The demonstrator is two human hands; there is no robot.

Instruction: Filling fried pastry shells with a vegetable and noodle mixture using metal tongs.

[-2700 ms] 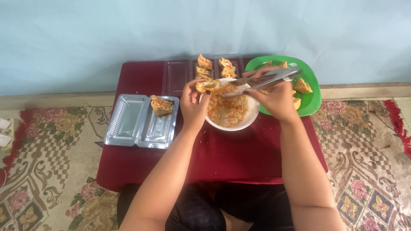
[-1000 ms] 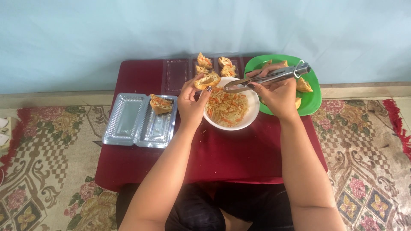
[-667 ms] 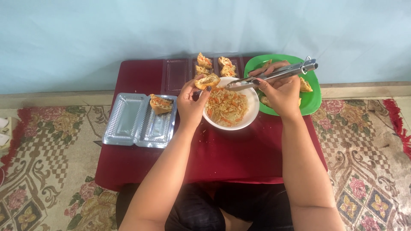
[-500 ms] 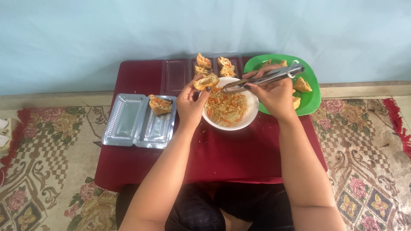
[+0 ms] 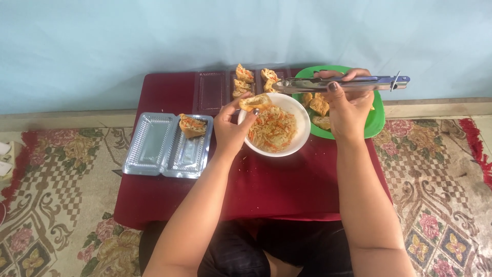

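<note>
We hold a fried tofu pocket (image 5: 254, 102) in our left hand (image 5: 231, 128), pinched between thumb and fingertips right over the far-left rim of the white bowl (image 5: 303, 134), so that anything spilling from it would drop back into the bowl. Our right hand (image 5: 348, 110) grips a pair of metal tongs (image 5: 342, 83) around their middle, held level above the bowl and the green plate (image 5: 378, 120), tips pointing left toward the pocket; the arms look nearly closed, and we cannot tell whether anything is caught between the tips.

The bowl is round and smooth, heaped with shredded filling (image 5: 271, 129) in pale and orange strands. The pocket looks golden, puffy and wrinkled. More plain fried pieces (image 5: 318, 106) lie on the glossy plastic plate just right of the bowl. On the far side of the table (image 5: 287, 182), filled pockets (image 5: 245, 78) sit in a clear tray, close together. At the left, an open hinged plastic container (image 5: 154, 146) of thin ribbed plastic carries one filled pocket (image 5: 191, 124) in its right half. The table wears a dark red cloth, and a patterned floral rug (image 5: 56, 205) spreads around it on the floor.
</note>
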